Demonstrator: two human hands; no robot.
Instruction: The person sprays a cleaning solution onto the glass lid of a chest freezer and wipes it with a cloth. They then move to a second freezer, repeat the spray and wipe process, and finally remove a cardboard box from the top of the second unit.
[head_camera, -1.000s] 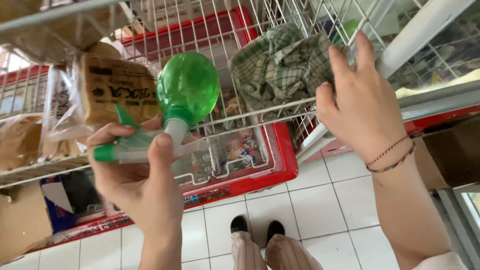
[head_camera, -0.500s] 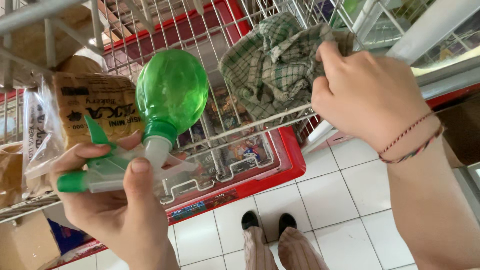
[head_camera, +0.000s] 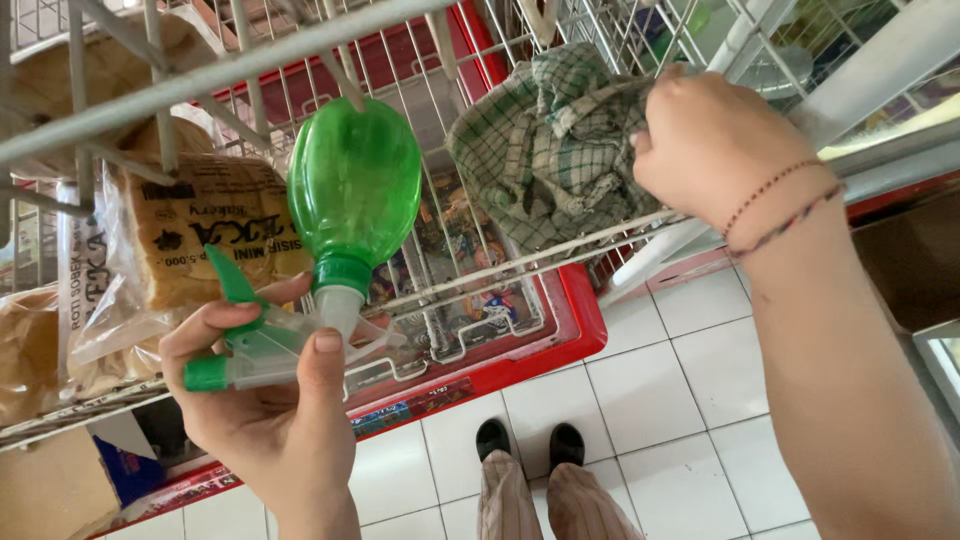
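Looking down through the white wire rack (head_camera: 250, 60), you have its bars close around both hands, with bagged bread (head_camera: 190, 240) resting on the shelf at your left. Your right hand (head_camera: 715, 150) is clenched on the green checked cloth (head_camera: 545, 150), which is pressed against the wires. Your left hand (head_camera: 265, 400) is grasping the green spray bottle (head_camera: 350, 200) upside down by its clear trigger head, thumb on the neck, held just in front of the rack beside the bread. Inverted like this, the bottle could leak at the collar or slip, and any spray toward the rack may wet the bread bag. Loose cloth folds could snag on a wire.
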